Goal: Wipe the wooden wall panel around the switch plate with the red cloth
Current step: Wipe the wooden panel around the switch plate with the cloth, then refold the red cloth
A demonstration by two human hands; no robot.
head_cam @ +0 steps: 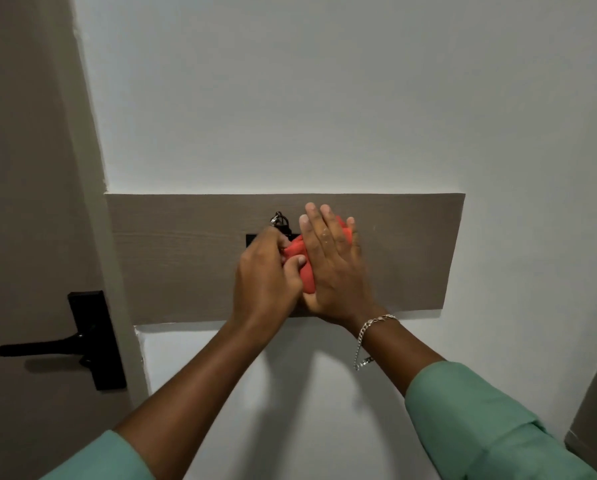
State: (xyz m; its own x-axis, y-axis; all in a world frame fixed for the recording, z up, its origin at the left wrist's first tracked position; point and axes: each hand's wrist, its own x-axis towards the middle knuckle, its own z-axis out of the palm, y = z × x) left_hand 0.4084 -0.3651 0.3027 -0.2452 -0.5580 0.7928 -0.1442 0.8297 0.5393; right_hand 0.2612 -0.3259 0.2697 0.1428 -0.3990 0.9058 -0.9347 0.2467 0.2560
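A grey-brown wooden wall panel (172, 258) runs across the white wall. At its middle a black switch plate (251, 240) is almost wholly hidden by my hands; only its left corner shows. My right hand (331, 265) lies flat, fingers spread, pressing the bunched red cloth (298, 252) against the panel over the plate. My left hand (267, 278) is curled beside it, its fingers and thumb pinching the cloth's left edge. A small metal ring or keyring (279, 220) hangs just above my left hand.
A grey door with a black lever handle (82, 337) stands at the left, right beside the panel's end. White wall (290, 98) surrounds the panel above, below and to the right. A silver bracelet (369, 330) hangs on my right wrist.
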